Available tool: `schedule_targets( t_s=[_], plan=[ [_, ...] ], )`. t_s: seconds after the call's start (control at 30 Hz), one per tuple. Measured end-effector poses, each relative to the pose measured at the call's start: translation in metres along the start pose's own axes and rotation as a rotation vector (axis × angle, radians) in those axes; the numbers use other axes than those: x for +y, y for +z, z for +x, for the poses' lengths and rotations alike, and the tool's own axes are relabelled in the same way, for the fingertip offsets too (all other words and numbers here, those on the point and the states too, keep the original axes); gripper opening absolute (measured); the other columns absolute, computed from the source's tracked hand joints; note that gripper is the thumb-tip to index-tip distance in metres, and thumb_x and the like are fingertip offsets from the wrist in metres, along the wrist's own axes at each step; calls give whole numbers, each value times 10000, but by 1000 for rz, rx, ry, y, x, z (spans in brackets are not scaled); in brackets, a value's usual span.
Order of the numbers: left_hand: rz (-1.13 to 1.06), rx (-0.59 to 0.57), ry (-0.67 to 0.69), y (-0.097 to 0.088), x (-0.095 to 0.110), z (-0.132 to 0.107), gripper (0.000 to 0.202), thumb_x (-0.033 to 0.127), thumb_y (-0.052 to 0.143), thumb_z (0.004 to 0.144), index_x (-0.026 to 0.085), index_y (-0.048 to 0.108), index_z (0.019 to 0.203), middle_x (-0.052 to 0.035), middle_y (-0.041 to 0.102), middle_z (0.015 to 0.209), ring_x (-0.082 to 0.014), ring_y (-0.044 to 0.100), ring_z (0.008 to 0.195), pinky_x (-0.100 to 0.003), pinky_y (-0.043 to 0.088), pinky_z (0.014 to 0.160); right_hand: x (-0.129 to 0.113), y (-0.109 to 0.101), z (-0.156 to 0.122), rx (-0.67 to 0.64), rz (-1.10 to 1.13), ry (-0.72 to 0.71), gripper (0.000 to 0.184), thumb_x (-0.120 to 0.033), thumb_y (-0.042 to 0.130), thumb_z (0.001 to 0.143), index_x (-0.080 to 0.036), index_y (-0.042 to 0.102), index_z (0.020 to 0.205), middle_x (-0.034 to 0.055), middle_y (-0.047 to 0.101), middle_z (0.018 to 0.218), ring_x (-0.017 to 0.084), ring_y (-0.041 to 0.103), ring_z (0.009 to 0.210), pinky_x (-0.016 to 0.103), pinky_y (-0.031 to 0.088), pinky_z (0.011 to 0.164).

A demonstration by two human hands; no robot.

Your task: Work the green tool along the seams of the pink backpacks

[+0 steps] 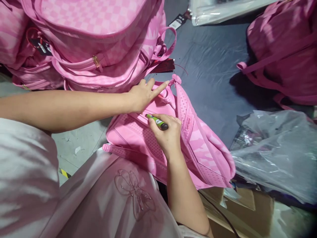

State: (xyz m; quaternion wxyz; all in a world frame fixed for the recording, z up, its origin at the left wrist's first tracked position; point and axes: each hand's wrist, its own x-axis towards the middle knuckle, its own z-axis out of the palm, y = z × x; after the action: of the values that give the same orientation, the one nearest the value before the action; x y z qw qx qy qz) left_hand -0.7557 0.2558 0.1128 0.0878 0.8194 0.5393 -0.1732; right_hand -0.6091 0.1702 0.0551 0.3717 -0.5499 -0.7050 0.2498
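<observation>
A pink backpack point(198, 148) lies back-side up in front of me, its perforated padding and straps showing. My right hand point(167, 132) rests on the back panel, closed round a green marker pen point(156, 121) whose tip touches the fabric. My left hand point(143, 94) presses on the top of the backpack near its handle point(174, 81), index finger stretched out, the other fingers curled.
A pile of pink checkered backpacks point(99, 43) is stacked at the upper left. Another pink backpack point(284, 53) sits at the upper right. Crumpled clear plastic bags point(274, 152) lie to the right on a dark blue sheet point(213, 69). Cardboard point(247, 205) shows below.
</observation>
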Motion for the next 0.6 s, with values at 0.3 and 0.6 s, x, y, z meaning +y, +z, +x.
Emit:
schedule_targets(
  t_s=[0.3, 0.6],
  plan=[
    [-158, 18, 243, 9, -37, 4, 1225, 309, 748, 718, 378, -97, 1602, -122, 182, 1637, -375, 390, 1351, -494, 421, 1082, -4, -3, 1, 40, 9, 13, 175, -364, 685, 857, -221, 772, 911, 47, 800, 939, 259, 735, 888, 431, 492, 888],
    [-224, -30, 292, 8, -47, 14, 1250, 296, 726, 689, 434, -143, 1577, -73, 96, 1664, -374, 364, 1401, -507, 405, 1105, -7, -1, 3, 100, -47, 16, 190, -366, 680, 862, -213, 781, 911, 55, 799, 920, 255, 731, 862, 425, 487, 875]
  ],
)
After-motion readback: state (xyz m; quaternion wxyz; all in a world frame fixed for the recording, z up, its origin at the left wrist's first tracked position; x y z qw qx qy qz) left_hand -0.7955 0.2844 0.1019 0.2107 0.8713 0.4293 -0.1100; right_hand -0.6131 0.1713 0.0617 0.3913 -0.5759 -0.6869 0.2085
